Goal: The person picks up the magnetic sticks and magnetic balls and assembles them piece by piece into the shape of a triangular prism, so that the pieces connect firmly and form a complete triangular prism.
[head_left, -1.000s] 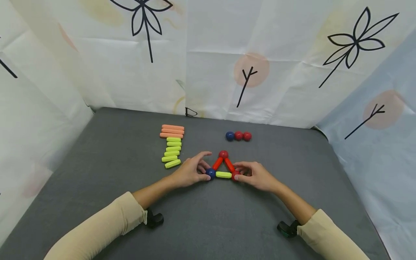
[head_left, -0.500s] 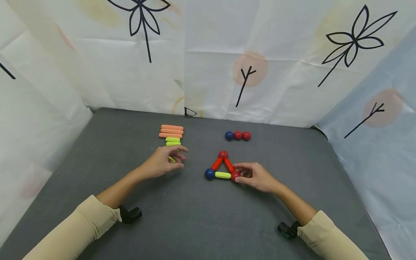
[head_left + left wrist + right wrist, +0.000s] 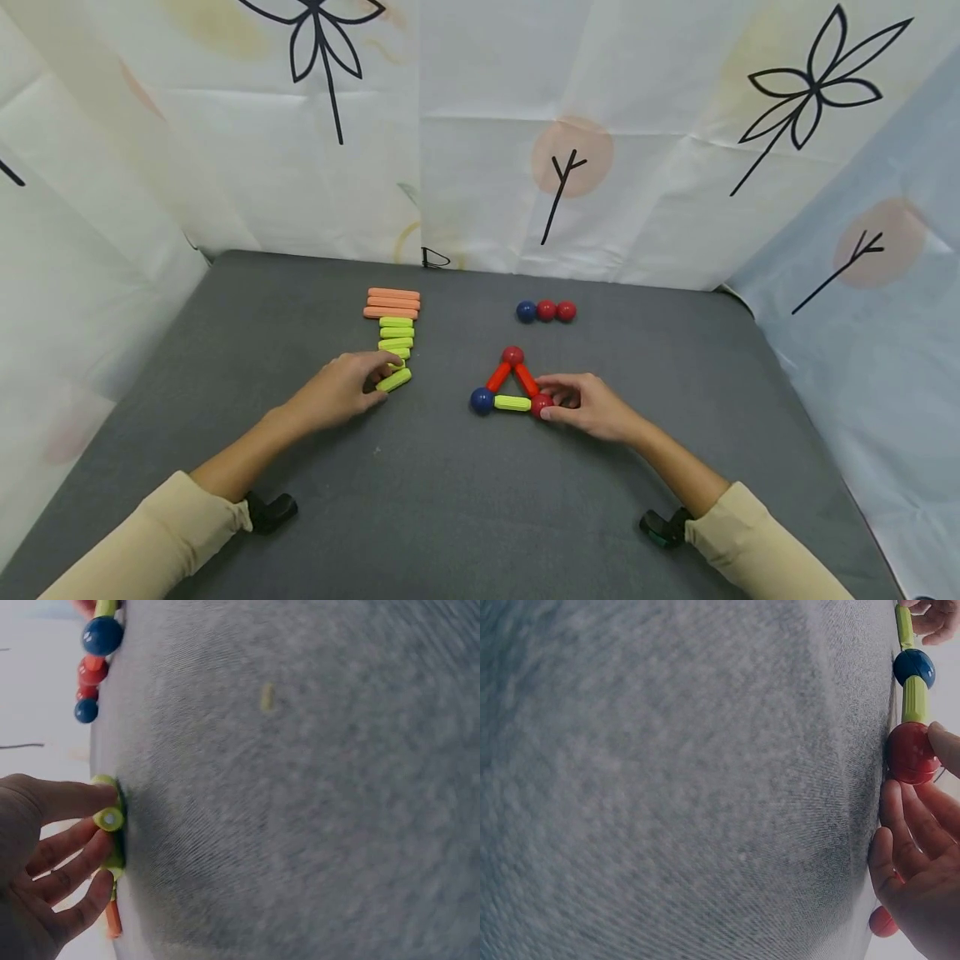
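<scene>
We see lime rods (image 3: 396, 333) and, farther, orange rods (image 3: 393, 302) at left; right of them, red rods (image 3: 498, 377), a lime bar (image 3: 512, 403), blue ball (image 3: 482, 401) and red balls (image 3: 513, 356). Grey table (image 3: 450, 517), beige sleeves (image 3: 765, 542); white backdrop (image 3: 480, 183) with black flowers (image 3: 816, 84), peach discs (image 3: 592, 177).

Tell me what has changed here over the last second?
The left hand let go of the blue ball and moved left; it now grips the nearest green stick. The right hand still holds a red ball of the triangle. The triangle, the three balls behind and the orange sticks stayed put.
</scene>
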Tool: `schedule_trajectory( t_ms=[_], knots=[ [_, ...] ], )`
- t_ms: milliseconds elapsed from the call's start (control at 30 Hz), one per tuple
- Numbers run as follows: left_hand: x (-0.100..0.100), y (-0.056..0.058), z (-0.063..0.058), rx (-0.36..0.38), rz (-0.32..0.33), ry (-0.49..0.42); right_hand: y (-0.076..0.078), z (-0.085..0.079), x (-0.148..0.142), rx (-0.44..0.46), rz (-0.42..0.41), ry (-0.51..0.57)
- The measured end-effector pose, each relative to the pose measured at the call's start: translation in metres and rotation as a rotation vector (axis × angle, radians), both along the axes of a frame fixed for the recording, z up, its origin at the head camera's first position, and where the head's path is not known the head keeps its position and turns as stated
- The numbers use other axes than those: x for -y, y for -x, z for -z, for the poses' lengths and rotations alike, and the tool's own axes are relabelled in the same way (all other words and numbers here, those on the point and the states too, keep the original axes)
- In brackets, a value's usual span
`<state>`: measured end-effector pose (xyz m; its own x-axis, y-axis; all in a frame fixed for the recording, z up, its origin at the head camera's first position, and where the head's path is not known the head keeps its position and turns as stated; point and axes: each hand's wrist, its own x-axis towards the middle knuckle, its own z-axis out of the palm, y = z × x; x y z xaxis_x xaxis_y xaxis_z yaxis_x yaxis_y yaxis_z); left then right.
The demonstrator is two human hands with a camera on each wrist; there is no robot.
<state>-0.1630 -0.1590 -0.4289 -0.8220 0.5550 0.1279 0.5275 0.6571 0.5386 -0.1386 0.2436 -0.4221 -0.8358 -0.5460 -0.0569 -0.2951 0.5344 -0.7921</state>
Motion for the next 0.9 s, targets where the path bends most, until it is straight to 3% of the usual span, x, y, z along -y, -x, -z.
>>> schedule_trajectory(
  t_ms=[67, 167, 400, 633, 900],
  knots=[
    [-0.003, 0.0, 0.001, -0.009, 0.008, 0.031, 0.0, 0.001, 0.0, -0.001, 0.001, 0.0],
    [-0.008, 0.0, 0.004, 0.014, 0.017, 0.008, 0.0, 0.001, 0.001, -0.004, 0.004, 0.001],
    [-0.037, 0.004, 0.004, 0.135, 0.005, -0.229, -0.001, 0.001, 0.002, -0.018, 0.007, 0.0],
    [-0.088, 0.021, 0.002, 0.209, -0.001, -0.434, -0.002, 0.003, 0.002, -0.007, 0.012, -0.007],
    [-0.141, 0.044, -0.001, 0.228, 0.066, -0.532, 0.0, 0.001, 0.003, -0.011, 0.005, -0.006]
  ],
)
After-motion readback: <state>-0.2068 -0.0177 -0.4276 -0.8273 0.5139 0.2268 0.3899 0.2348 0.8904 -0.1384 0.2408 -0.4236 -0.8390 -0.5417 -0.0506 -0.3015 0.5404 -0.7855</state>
